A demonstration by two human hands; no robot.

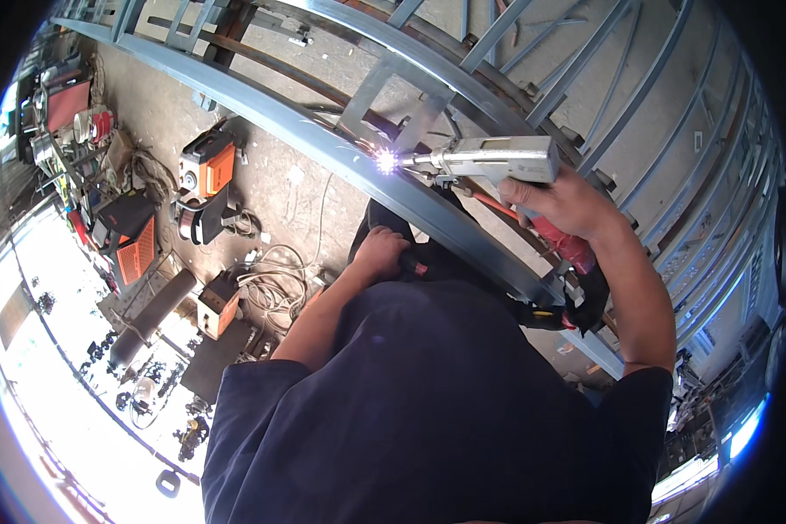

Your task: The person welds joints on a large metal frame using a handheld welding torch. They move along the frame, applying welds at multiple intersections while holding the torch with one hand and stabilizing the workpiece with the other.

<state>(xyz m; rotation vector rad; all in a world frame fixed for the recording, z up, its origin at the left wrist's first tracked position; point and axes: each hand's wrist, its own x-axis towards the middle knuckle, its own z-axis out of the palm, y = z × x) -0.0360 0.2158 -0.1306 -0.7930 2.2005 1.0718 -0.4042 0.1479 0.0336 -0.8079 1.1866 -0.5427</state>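
My right hand (pixel 555 205) is wrapped round the grip of a silver welding gun (pixel 498 157) with a red lower part. The gun points left, and a bright violet-white spark (pixel 386 160) glows at its nozzle tip, on the long grey steel beam (pixel 323 144). Short flat steel pieces (pixel 367 94) join the beam to the frame just beyond the spark. Closer to my body, my left hand (pixel 382 251) is closed beside my dark-clad leg. A dark object with a red patch (pixel 419 268) shows at its fingers, its kind unclear.
Steel frames with many bars (pixel 672 79) fill the far and right sides. To the left, orange-and-black machines (pixel 210 170) and a small orange box (pixel 218 306) stand on the concrete floor. Coiled cable (pixel 275 284) lies nearby, and a dark cylinder (pixel 153 317) lies farther left.
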